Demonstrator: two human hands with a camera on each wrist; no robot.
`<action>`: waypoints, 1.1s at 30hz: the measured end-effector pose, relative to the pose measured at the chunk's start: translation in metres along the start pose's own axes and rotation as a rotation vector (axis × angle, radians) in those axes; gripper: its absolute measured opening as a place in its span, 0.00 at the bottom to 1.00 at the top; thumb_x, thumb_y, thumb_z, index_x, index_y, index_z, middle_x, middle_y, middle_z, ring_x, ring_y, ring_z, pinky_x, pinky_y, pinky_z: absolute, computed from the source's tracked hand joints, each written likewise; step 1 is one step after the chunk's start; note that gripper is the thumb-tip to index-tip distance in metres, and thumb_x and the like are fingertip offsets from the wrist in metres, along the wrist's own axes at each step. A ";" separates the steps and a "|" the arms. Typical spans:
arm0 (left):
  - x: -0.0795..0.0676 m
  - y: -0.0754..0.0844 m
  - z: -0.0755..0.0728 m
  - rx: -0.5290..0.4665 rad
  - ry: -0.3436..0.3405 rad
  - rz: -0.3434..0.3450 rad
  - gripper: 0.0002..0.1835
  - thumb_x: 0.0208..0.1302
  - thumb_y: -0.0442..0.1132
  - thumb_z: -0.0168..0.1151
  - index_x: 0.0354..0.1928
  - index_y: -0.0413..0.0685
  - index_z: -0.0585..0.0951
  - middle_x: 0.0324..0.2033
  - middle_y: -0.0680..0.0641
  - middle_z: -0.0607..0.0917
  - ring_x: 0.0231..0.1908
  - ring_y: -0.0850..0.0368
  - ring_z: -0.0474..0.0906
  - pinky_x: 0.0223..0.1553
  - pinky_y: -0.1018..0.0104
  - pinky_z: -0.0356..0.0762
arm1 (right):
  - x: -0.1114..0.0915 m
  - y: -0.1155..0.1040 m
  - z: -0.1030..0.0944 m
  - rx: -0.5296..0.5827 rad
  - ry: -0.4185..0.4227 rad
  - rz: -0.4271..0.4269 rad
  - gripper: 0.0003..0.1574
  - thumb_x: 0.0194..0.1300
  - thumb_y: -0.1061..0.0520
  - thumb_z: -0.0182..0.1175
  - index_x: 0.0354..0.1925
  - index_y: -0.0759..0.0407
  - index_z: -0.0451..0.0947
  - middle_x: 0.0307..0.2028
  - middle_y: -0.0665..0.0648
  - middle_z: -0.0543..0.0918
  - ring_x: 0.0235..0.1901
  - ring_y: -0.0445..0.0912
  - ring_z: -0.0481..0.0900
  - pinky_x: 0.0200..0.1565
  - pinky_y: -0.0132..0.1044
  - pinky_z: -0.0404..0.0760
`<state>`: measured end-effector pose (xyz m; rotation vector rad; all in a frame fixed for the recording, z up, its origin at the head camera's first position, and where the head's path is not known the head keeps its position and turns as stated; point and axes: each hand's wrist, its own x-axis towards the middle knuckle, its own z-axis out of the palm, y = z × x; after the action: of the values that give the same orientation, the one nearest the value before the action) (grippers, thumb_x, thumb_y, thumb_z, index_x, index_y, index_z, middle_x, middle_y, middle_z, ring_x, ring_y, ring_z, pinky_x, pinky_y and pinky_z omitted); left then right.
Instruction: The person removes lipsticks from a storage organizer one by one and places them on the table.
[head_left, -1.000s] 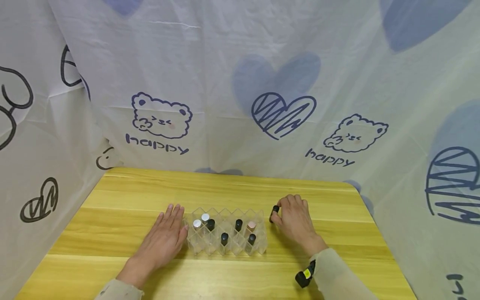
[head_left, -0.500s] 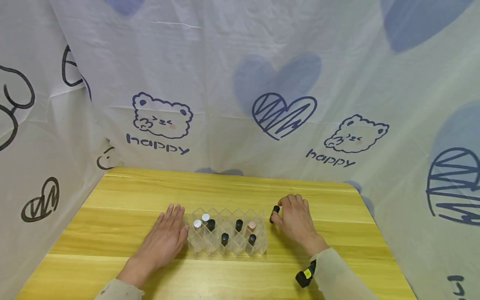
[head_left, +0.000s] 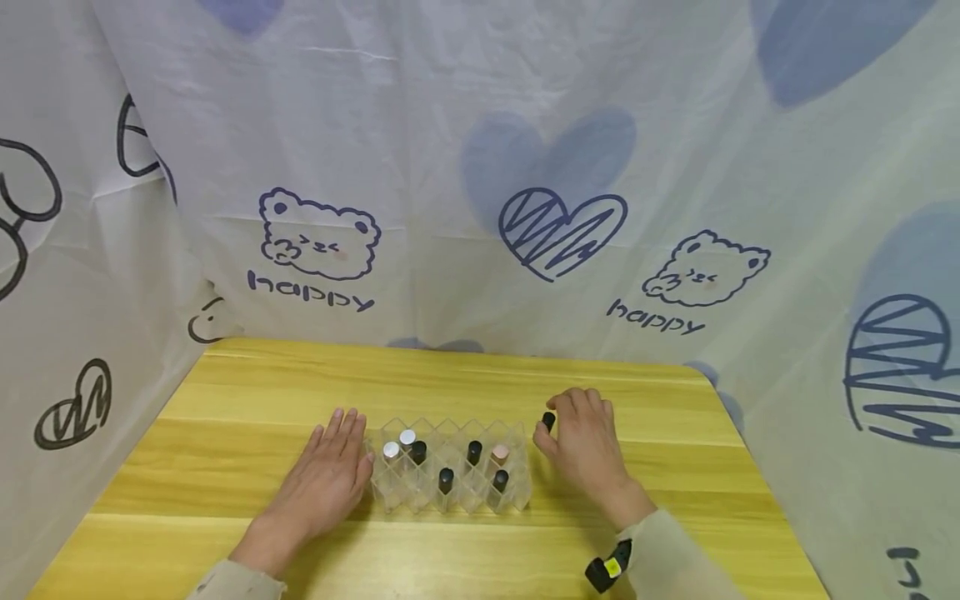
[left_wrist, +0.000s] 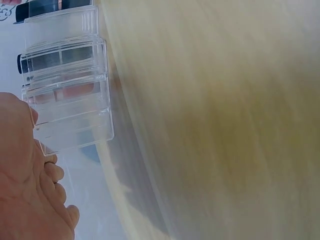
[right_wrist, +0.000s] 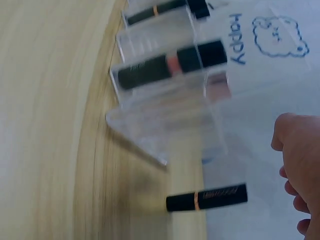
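A black lipstick [head_left: 548,422] with a gold band [right_wrist: 196,201] stands upright on the table, just right of a clear plastic lipstick organizer [head_left: 472,497]. My right hand [head_left: 588,446] is beside it, thumb and forefinger spread around it. In the right wrist view, a gap shows between this hand [right_wrist: 305,170] and the lipstick. At the organizer's left end lies my left hand [head_left: 330,475], its fingers straight and its thumb side right at the clear wall. Several lipsticks sit in the diamond compartments, some with black caps [head_left: 446,479], others with silver [head_left: 392,451] or pinkish [head_left: 500,453] caps.
The wood-grain table [head_left: 300,375] carries the organizer near its middle. White cloth [head_left: 442,167] printed with bears and hearts hangs behind the table and along both sides. A black strap device [head_left: 609,571] is worn on the right wrist.
My right thumb and forefinger have parted from the black lipstick, which they pinched before; it stays standing in place. The left hand holds its position.
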<state>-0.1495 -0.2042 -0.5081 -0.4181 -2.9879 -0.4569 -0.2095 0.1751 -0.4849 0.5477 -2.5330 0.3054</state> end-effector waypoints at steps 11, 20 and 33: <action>-0.001 -0.001 0.004 -0.046 -0.006 -0.010 0.35 0.86 0.50 0.40 0.81 0.31 0.55 0.81 0.32 0.56 0.82 0.32 0.49 0.81 0.34 0.48 | -0.011 -0.028 -0.014 -0.028 0.049 -0.168 0.15 0.63 0.50 0.68 0.43 0.58 0.82 0.39 0.56 0.83 0.40 0.55 0.77 0.41 0.48 0.74; -0.002 -0.002 0.005 -0.065 -0.008 -0.017 0.35 0.87 0.51 0.38 0.81 0.31 0.55 0.81 0.32 0.56 0.82 0.32 0.49 0.81 0.34 0.47 | -0.026 -0.037 -0.012 -0.019 0.044 -0.322 0.15 0.62 0.48 0.65 0.42 0.56 0.81 0.38 0.53 0.82 0.41 0.51 0.78 0.44 0.49 0.77; -0.002 -0.002 0.006 -0.061 -0.006 -0.020 0.35 0.87 0.51 0.37 0.81 0.31 0.55 0.81 0.31 0.57 0.82 0.33 0.49 0.82 0.34 0.46 | -0.039 -0.047 0.001 -0.026 0.023 -0.334 0.13 0.62 0.47 0.67 0.38 0.54 0.83 0.37 0.51 0.81 0.38 0.48 0.73 0.40 0.42 0.71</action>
<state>-0.1485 -0.2050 -0.5149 -0.3958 -2.9928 -0.5510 -0.1584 0.1452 -0.5015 0.9351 -2.3681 0.1534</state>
